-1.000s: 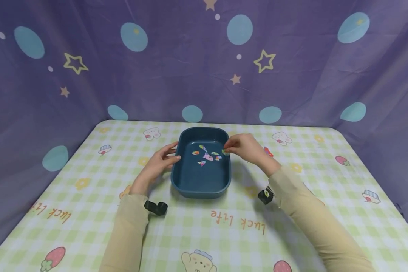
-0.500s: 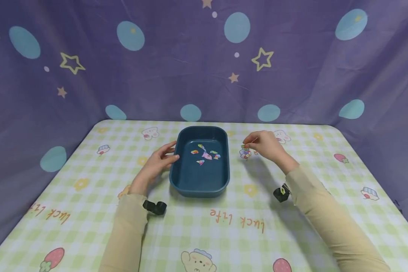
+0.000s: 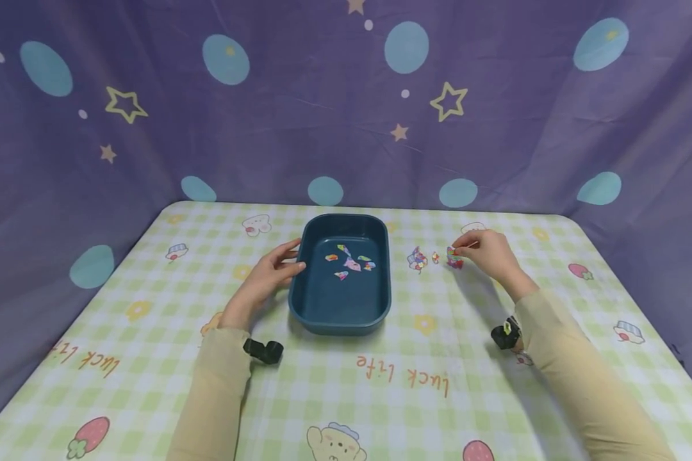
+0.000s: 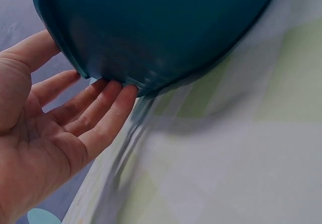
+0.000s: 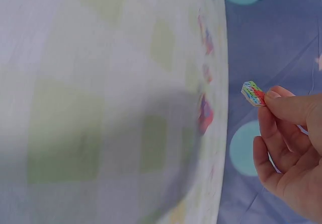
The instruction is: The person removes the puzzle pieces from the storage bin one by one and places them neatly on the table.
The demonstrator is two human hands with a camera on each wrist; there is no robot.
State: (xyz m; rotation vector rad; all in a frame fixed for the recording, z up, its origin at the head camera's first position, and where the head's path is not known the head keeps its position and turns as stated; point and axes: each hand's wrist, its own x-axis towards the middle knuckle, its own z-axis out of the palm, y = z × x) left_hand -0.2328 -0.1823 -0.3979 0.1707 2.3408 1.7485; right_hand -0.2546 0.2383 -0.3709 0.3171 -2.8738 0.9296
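Observation:
My left hand (image 3: pixel 269 276) holds the near-left wall of a dark blue plastic tub (image 3: pixel 340 307), thumb over the rim and fingers against the outside. In the left wrist view, the left hand (image 4: pixel 60 128) has its fingertips on the outer wall. Between thumb and forefinger, my right hand (image 5: pixel 294 138) pinches a small flat multicoloured piece (image 5: pixel 253 93) with a pale edge. In the head view the right hand (image 3: pixel 487 253) hovers over a red patterned piece (image 3: pixel 454 261) on the table. Several similar colourful pieces (image 3: pixel 352 264) lie on the tub's floor.
Right of the tub lie a colourful piece (image 3: pixel 418 256) and a tiny one (image 3: pixel 435 257). A green checked cloth (image 3: pixel 300 397) with printed pictures covers the table, and a purple patterned curtain (image 3: pixel 288 128) hangs behind it.
My right hand has moved rightward from the tub's right rim, carrying the small piece over the pieces on the table. My left hand stays at the tub.

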